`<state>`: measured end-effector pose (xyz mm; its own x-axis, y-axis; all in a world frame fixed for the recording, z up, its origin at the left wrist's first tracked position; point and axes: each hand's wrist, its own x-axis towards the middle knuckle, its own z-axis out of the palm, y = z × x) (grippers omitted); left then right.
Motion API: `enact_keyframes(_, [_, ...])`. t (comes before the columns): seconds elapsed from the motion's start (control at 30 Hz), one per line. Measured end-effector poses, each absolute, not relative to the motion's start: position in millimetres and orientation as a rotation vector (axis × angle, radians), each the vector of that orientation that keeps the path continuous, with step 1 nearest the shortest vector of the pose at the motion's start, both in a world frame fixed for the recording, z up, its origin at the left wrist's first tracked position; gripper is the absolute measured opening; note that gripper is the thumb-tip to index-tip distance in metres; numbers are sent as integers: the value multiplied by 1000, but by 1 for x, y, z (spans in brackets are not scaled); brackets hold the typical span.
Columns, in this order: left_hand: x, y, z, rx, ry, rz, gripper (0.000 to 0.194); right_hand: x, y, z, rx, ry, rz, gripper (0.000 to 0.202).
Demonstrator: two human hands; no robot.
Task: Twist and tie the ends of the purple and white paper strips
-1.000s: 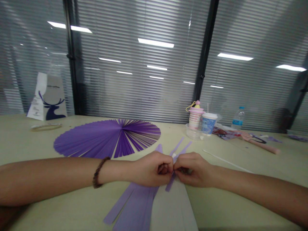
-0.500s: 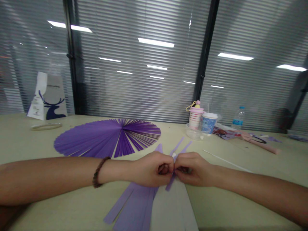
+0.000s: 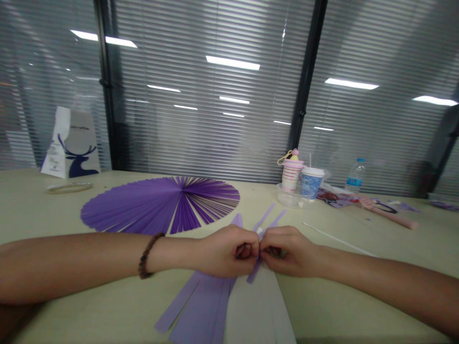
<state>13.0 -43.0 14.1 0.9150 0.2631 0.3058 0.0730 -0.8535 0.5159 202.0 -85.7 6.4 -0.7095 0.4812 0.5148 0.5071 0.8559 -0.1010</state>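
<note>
My left hand (image 3: 229,252) and my right hand (image 3: 287,251) meet at the front middle of the table, fingertips touching. Both are closed in a pinch over a narrow light purple paper strip (image 3: 253,273), whose middle the fingers hide. Under my left hand fan out wider lilac paper strips (image 3: 202,308). Pale, almost white strips (image 3: 254,310) spread beside them, toward the front edge. Two thin strip ends (image 3: 264,216) stick out beyond the fingers. Behind my left hand lies a large purple pleated paper disc (image 3: 143,203), with gaps between some folds.
A white stick (image 3: 339,237) lies right of my hands. Farther back stand a pink-lidded cup (image 3: 291,177), a blue paper cup (image 3: 311,184) and a water bottle (image 3: 355,177). A pink rod (image 3: 394,217) lies at right. A deer-print bag (image 3: 82,143) and a ring-shaped roll (image 3: 70,188) are at left.
</note>
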Motion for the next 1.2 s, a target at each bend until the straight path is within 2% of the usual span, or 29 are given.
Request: enact_keyframes(1.2, [14, -38, 22, 2092, 385, 401, 4, 204, -87, 5, -702, -2532, -171, 10])
